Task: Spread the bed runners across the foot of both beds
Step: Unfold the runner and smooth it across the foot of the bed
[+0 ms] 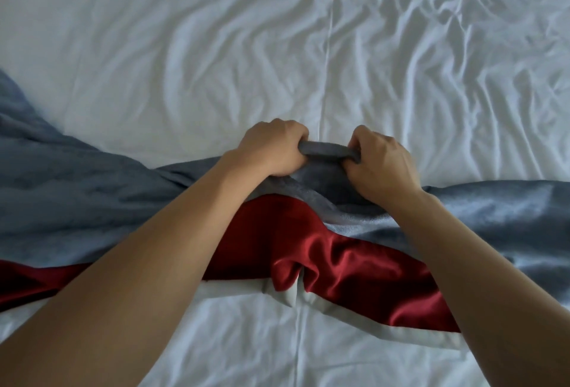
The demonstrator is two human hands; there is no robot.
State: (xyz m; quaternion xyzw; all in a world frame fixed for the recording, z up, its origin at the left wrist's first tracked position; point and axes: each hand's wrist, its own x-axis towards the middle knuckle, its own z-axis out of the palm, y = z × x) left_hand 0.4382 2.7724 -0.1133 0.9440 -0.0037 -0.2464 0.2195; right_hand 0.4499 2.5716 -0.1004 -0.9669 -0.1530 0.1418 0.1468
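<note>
Hands, left (271, 149) and right (381, 161), grip the bunched grey-and-red runner (493, 214) on a wrinkled white sheet (216, 47).

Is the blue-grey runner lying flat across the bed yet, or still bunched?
Still bunched. The blue-grey runner is gathered at the middle, where the left hand and right hand grip its far edge; its red lining is turned up.

Open white sheet (191, 47) across whole upper frame, free to pass; lower middle blocked by bunched grey runner (493, 211) and red runner (308, 251).
</note>
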